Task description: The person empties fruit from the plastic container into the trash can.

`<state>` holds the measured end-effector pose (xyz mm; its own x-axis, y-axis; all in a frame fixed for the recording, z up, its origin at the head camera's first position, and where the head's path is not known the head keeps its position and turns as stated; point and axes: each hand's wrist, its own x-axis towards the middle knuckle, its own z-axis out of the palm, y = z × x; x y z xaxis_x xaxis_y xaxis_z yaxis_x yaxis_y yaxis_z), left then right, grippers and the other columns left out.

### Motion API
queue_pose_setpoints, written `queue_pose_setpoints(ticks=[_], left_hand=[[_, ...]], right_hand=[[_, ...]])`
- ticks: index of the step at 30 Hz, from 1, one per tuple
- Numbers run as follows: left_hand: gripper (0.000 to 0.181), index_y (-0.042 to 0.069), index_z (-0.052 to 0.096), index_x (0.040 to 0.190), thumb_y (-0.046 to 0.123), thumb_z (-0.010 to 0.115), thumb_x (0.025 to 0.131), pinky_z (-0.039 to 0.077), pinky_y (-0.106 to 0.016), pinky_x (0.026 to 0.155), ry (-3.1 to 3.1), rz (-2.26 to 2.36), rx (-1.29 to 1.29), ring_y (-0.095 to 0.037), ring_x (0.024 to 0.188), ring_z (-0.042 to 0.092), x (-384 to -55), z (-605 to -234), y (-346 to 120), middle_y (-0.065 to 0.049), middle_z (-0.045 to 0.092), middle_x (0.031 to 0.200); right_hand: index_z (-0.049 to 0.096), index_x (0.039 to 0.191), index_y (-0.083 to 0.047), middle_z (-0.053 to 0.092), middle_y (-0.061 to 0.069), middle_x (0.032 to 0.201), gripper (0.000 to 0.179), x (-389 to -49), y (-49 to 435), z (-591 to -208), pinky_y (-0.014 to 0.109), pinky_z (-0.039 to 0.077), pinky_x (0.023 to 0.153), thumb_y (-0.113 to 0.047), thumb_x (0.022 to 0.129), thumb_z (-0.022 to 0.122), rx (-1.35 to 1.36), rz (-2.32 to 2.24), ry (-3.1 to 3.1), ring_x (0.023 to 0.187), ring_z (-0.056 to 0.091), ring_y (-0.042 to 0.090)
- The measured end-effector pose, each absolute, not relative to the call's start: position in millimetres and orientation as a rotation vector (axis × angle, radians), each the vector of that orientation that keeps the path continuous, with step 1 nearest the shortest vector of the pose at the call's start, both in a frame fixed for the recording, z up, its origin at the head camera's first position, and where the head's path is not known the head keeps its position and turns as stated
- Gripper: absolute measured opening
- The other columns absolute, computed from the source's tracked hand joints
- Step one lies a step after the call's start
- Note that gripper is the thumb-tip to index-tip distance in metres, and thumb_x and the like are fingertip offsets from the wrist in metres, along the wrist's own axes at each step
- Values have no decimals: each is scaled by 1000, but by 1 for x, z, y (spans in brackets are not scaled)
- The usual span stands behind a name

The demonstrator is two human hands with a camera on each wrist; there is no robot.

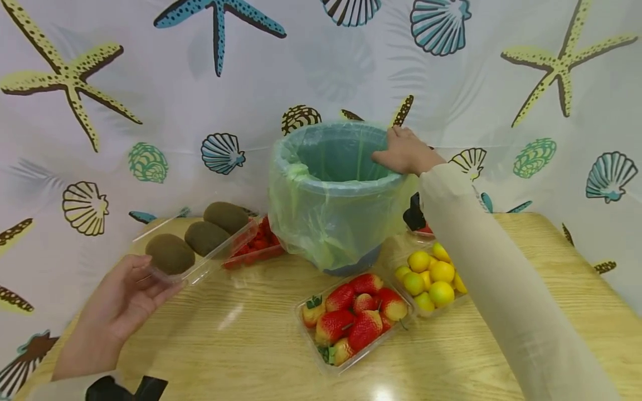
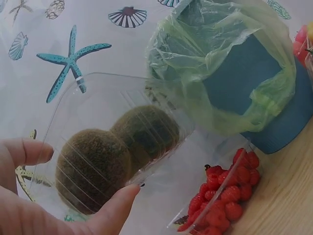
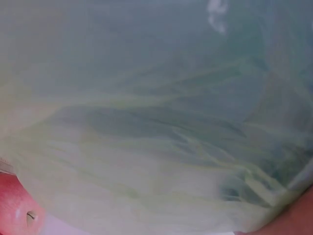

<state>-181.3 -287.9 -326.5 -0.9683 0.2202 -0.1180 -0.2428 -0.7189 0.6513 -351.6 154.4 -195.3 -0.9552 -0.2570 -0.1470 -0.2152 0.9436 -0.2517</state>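
Here, pinching a clear tray [image 1: 217, 260] of three kiwis [image 1: 207, 238] between thumb and fingers of the left hand [image 1: 127, 298], just left of a bin [image 1: 357, 264]. Touching its rim with the right hand [image 1: 408, 151]; cannot tell its fingers' curl. Near raspberries [image 1: 258, 242], strawberries [image 1: 353, 318] and lemons [image 1: 441, 273] in other trays [image 1: 373, 346]. Brown and oval in the kiwis, blue in the bin, under a yellow-green bag [image 1: 321, 223]. Set over a pale wooden table [image 1: 241, 334], before a white curtain [image 1: 175, 106] printed with starfish [image 1: 65, 79] and shells [image 1: 446, 28]

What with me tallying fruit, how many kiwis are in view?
3, all in the clear tray: the front-left kiwi, the middle kiwi and the back-right kiwi. Others could be hidden behind them.
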Motion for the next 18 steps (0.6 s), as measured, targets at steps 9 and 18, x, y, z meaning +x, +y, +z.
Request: queue_pose_setpoints(ticks=[9, 18], left_hand=[[5, 13, 41, 105, 15, 41, 101, 54, -44, 87, 1092, 2725, -155, -27, 98, 59, -193, -302, -292, -7, 43, 102], [9, 9, 43, 106, 15, 45, 100, 55, -46, 85, 1036, 2769, -131, -30, 99, 60, -207, -275, -284, -9, 45, 107]], right_hand=[[-8, 150, 3, -11, 21, 158, 77, -352, 152, -194, 48, 1, 120, -40, 100, 32, -349, -356, 2914, 146, -11, 37], [-7, 151, 3, -11, 20, 159, 76, -352, 153, -195, 49, 2, 120, -39, 100, 31, -357, -407, 2912, 147, -10, 36]])
